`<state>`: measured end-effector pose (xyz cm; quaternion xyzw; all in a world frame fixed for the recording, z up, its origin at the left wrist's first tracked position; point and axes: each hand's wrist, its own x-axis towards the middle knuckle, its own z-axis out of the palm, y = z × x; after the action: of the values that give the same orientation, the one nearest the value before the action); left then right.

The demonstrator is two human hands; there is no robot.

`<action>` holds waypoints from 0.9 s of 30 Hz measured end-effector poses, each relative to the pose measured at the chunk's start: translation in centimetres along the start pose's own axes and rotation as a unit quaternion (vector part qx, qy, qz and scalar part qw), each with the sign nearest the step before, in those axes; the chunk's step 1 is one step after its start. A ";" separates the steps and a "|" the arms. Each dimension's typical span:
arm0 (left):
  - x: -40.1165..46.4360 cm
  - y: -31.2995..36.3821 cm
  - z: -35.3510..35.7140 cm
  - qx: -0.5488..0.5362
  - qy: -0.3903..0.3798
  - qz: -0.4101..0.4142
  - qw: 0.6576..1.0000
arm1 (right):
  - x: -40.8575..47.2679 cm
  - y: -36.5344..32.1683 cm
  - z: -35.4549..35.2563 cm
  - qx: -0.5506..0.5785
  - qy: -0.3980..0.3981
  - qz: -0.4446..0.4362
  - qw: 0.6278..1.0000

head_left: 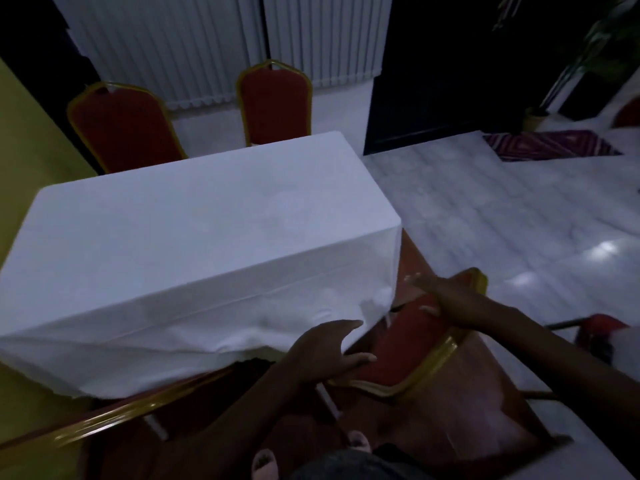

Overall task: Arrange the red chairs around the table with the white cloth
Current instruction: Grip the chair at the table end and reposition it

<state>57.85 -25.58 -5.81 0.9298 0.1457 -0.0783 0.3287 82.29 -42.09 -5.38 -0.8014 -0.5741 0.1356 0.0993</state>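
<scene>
**Chair at near right corner of table**

Table (180, 237), white cloth, fills centre. Two red chairs (124, 128) (275, 105) stand along its far edge. Third red chair (412, 344) at near right corner, backrest tilted. Left hand (329, 351) open, fingers spread, resting on backrest top. Right hand (429, 292) open on backrest's far side; grip unclear.

the scene is dimly lit, with a cool blue cast. bright glare patches are reflected on the glossy floor (519, 216) at right. the hands are smeared by motion blur. straight lines are bent by wide-angle distortion near the edges, and the corners are lost in darkness.
</scene>
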 end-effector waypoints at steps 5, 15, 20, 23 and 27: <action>5.6 5.7 3.1 -0.026 -0.051 0.027 0.998 | -2.1 8.2 -1.8 0.026 -0.056 0.019 0.998; 10.5 10.1 7.9 -0.022 -0.104 0.030 0.994 | -2.2 12.2 0.4 0.021 -0.040 -0.024 0.999; 11.5 9.9 8.2 0.003 -0.088 0.039 0.995 | -1.8 12.6 1.5 0.007 0.016 -0.053 0.998; 11.2 9.8 8.2 -0.008 -0.069 0.035 0.997 | -1.9 12.2 1.8 -0.003 0.053 -0.048 0.997; 10.4 8.2 7.4 0.001 -0.093 0.018 0.995 | -1.6 10.4 1.9 -0.033 0.053 -0.044 0.997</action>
<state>69.92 -34.04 -9.22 0.9212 0.0977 -0.1589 0.3414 90.43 -46.97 -10.24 -0.7845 -0.6066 0.0695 0.1088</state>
